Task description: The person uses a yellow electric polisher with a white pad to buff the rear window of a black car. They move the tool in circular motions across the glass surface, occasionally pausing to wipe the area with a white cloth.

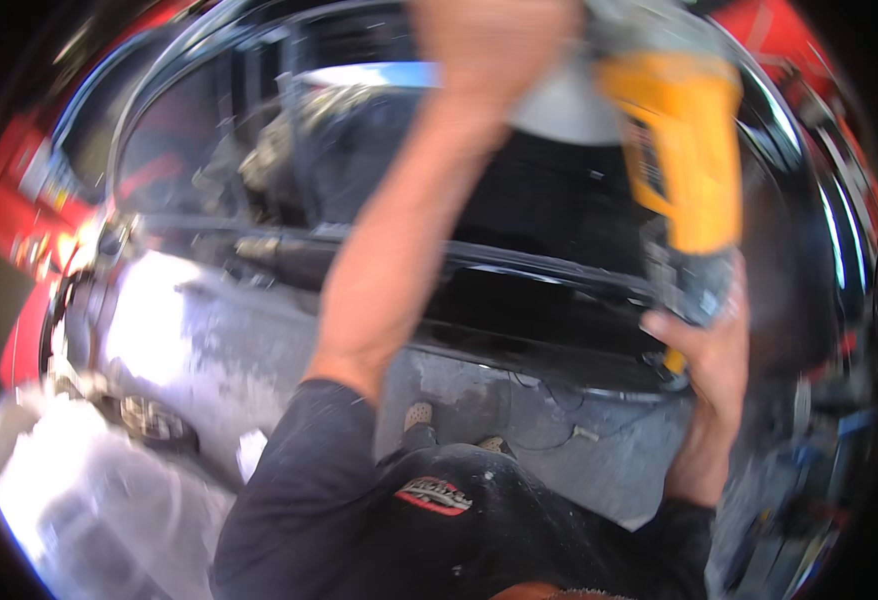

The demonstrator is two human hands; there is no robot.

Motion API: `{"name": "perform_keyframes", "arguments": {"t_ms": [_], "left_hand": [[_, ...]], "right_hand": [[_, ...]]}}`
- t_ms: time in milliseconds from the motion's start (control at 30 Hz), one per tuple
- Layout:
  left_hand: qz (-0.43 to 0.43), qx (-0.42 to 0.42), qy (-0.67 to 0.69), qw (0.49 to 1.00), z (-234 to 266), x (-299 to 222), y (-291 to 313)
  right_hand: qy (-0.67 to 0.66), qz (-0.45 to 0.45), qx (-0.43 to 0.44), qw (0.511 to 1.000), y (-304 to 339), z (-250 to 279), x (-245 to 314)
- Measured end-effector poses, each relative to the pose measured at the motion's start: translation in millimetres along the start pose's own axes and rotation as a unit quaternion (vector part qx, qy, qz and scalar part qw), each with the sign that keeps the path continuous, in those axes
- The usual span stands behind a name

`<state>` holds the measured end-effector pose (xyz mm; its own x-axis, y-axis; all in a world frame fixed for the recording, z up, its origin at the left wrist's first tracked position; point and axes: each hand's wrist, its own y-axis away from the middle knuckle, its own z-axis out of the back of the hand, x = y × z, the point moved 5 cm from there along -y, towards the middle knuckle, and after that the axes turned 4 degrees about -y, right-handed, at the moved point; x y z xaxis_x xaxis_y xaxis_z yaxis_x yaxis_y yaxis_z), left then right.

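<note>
A yellow power polisher (704, 150) with a grey head is held up over a glossy black car panel (559, 195). Its pale round pad (574, 105) shows blurred beside the head. My right hand (714, 340) is closed around the dark rear end of the polisher, thumb on the near side. My left hand (499, 45) is at the top edge, smeared by motion and partly cut off. It looks closed at the polisher's head, but its fingers and any side handle there are hidden.
Car windows (354, 150) lie to the left along the black body. Clear plastic sheeting (109, 490) is bunched at the lower left. A thin cord (559, 440) runs over the grey floor (459, 385) by my shoes. Red objects stand at both sides, with clutter at the lower right.
</note>
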<state>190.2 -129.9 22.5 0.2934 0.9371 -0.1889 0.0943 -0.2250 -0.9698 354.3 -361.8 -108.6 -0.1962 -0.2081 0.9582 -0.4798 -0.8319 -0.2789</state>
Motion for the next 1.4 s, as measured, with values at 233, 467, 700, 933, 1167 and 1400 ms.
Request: {"name": "perform_keyframes", "arguments": {"t_ms": [233,467,700,933,1167,1400], "left_hand": [[0.103,-0.084,-0.131,0.982,104,-21,-17],[0.117,-0.045,-0.160,0.979,118,-8,-31],[0.135,0.030,-0.163,0.977,34,-6,-25],[0.104,0.116,-0.089,0.984,-136,-66,26],[0.025,0.218,-0.052,0.974,-278,-120,81],[0.021,0.237,0.028,0.971,-373,-130,122]], "right_hand": [[0.022,0.060,0.110,0.992,-16,-65,4],[0.026,0.007,0.148,0.989,-16,-84,-4],[-0.016,-0.047,0.061,0.997,21,-19,-1],[-0.088,-0.093,-0.033,0.991,73,108,-30],[-0.130,-0.116,-0.132,0.976,119,222,-58],[-0.140,-0.152,-0.198,0.958,150,275,-85]]}}
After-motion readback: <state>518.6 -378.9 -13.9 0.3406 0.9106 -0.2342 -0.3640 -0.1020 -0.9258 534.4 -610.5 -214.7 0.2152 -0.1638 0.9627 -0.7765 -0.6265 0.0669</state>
